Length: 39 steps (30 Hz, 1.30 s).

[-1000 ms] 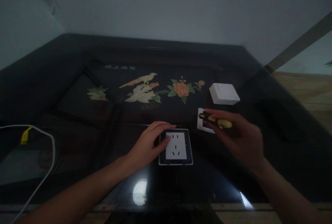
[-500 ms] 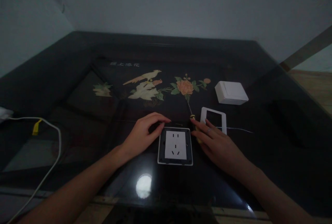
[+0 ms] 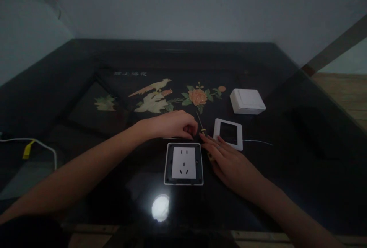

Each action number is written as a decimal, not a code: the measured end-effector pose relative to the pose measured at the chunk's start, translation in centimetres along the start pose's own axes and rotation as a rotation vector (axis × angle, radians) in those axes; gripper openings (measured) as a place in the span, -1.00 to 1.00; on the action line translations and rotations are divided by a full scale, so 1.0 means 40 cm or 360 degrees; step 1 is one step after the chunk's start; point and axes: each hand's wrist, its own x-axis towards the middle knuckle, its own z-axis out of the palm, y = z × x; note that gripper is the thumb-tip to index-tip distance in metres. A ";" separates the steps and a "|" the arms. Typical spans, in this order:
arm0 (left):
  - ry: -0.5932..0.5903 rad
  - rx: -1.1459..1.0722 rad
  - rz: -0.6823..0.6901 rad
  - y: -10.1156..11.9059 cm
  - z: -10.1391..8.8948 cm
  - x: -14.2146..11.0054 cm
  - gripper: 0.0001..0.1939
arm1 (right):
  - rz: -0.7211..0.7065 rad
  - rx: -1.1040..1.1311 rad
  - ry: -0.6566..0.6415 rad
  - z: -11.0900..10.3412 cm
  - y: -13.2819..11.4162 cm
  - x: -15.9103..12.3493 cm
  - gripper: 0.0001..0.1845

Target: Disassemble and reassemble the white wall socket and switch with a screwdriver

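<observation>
A socket panel [image 3: 184, 163] with a white five-hole face and dark surround lies on the glossy black table. Just beyond its far edge, my left hand [image 3: 176, 123] bends downward with its fingers curled together. Anything between those fingertips is hidden. To the right of the panel, my right hand [image 3: 232, 162] rests over the yellow handle of a screwdriver [image 3: 200, 122], whose thin shaft points away from me. Beside that hand lies a white cover frame [image 3: 239, 135] with an open centre, partly behind the fingers.
A white box-shaped piece [image 3: 248, 100] sits farther back on the right. The black table [image 3: 137, 202] carries a bird-and-flower picture [image 3: 197, 97]. At left is a white cable [image 3: 54, 152] with a yellow tag [image 3: 28, 149]. A wall rises behind the table.
My left hand has moved right, from the panel's far left corner to beyond its far right side, and its fingers have curled. My right hand stays on the screwdriver. The view has shifted slightly.
</observation>
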 end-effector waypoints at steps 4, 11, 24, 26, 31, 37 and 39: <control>-0.0066 0.0025 0.0002 0.005 0.016 0.009 -0.91 | 0.0038 -0.0006 0.0016 0.003 -0.003 -0.001 -0.46; 0.0065 0.0054 -0.0038 0.010 0.025 -0.010 -0.91 | 0.0027 -0.0058 0.0119 -0.022 0.000 -0.004 -0.54; 0.1198 -0.0855 -0.0505 0.099 0.091 -0.237 -0.90 | -0.0100 0.0206 0.0181 0.004 -0.069 -0.005 -0.08; 0.1267 -0.0859 -0.0442 0.116 0.122 -0.253 -0.90 | -0.0071 0.0194 0.0156 0.011 -0.070 -0.002 -0.07; 0.1311 -0.0708 -0.0257 0.116 0.161 -0.263 -0.91 | -0.0070 0.0183 0.0157 0.018 -0.065 0.003 -0.11; 0.1238 -0.0690 -0.0198 0.111 0.175 -0.253 -0.94 | -0.0076 0.0199 0.0216 0.027 -0.059 0.003 -0.27; 0.1254 -0.0693 -0.0206 0.115 0.182 -0.249 -0.94 | -0.0072 0.0201 0.0253 0.030 -0.057 0.002 -0.34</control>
